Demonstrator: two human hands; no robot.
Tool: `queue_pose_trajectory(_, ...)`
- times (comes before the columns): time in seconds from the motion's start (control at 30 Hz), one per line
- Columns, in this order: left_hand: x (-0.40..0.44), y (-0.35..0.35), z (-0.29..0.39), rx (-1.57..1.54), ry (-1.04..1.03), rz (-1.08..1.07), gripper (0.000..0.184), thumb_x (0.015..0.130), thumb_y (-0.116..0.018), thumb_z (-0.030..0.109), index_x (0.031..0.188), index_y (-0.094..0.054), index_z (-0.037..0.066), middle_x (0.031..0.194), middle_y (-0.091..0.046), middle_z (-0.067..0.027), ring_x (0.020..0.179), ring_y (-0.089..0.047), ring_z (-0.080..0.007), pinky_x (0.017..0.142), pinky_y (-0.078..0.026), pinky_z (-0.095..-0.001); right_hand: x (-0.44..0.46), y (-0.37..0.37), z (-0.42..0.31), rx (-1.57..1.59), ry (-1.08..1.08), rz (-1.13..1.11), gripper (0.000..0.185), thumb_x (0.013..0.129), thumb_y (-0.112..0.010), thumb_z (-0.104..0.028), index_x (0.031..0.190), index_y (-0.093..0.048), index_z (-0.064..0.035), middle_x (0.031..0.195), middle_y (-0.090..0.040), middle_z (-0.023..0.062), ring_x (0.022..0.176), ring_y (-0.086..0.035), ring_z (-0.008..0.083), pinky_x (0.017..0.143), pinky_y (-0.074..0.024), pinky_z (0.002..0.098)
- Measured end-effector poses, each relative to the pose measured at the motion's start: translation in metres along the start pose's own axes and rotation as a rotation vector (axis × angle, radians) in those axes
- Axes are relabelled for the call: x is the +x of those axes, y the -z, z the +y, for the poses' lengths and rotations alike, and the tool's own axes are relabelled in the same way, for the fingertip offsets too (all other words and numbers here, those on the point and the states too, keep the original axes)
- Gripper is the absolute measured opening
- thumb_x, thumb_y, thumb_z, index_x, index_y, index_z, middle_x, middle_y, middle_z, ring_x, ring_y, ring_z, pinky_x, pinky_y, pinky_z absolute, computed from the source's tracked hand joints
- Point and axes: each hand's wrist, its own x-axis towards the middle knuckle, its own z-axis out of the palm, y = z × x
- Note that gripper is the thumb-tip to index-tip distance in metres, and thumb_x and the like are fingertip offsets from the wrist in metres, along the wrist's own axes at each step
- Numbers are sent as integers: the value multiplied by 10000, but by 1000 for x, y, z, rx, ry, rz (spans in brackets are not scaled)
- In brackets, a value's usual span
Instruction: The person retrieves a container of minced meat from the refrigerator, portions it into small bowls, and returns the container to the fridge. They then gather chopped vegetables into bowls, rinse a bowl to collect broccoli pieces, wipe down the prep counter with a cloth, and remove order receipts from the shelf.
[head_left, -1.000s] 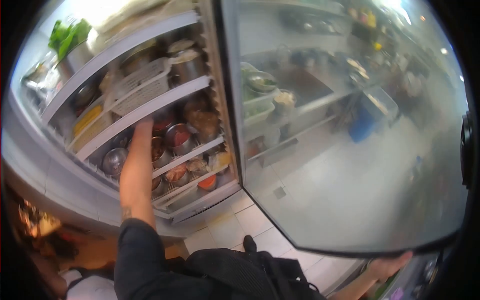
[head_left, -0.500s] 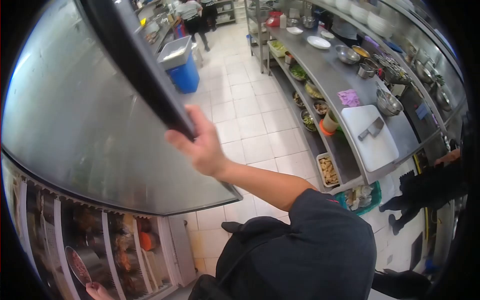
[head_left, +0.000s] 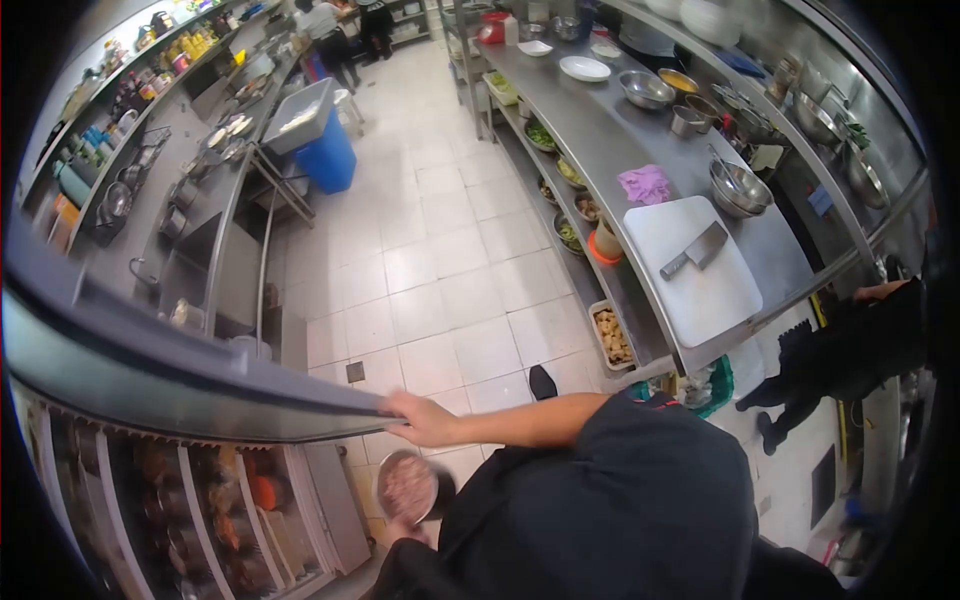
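Observation:
My right hand [head_left: 425, 420], its arm stretched to the left, grips the edge of the glass fridge door [head_left: 190, 385]. Below it, my left hand [head_left: 408, 532] holds a round metal pot [head_left: 446, 492] by its near side. Pinkish meat [head_left: 408, 484] lies in the pot, which is outside the fridge, close to my body. The fridge stands partly open at the lower left, and its shelves [head_left: 205, 510] hold several containers of food.
On the right, a steel counter [head_left: 560, 110] bears a white cutting board [head_left: 690, 290] with a cleaver [head_left: 695, 250], a purple cloth [head_left: 643, 184] and bowls. A blue bin [head_left: 328, 160] stands beyond the door. A co-worker [head_left: 850, 340] is at the far right; others are farther back.
The pot of meat has come out of the fridge with my left hand. My right hand has moved the door toward the fridge, narrowing the opening. The view has swung right.

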Motion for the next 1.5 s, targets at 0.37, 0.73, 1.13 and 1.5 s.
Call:
queue_pose_trajectory(0.37,237,-73,410,-1047,184,221,312,727,-664,-8,599,-387,57,581,-398,-7,576,-369,-97,463,-314,-330,-68,243,125,-767,-190,-93,647,801,-663,-449,1299,-520,-62,1278,-501,208,1226,-446,423,950,-388,606)
queue_pose_trajectory(0.73,368,-29,527,-1187,232,228,253,679,-595,-71,626,-389,67,603,-375,-1,568,-359,-100,457,-292,-330,54,373,156,-906,-114,49,598,826,-656,-377,1306,-490,-61,1345,-470,202,1277,-414,417,1010,-380,567)
queue_pose_trajectory(1.13,659,20,650,-1054,0,174,246,653,-566,-56,611,-370,86,578,-362,12,541,-351,-94,422,-275,-314,258,567,245,-958,-92,26,465,869,-608,-388,1247,-555,-124,1375,-445,173,1285,-416,379,939,-379,661)
queue_pose_trajectory(1.5,899,75,865,-1169,-181,-197,220,645,-554,-73,609,-390,70,564,-406,-22,490,-382,-122,403,-287,-314,392,783,299,-669,-525,201,341,892,-583,-382,1075,-644,-101,1086,-612,180,1021,-591,389,857,-486,503)
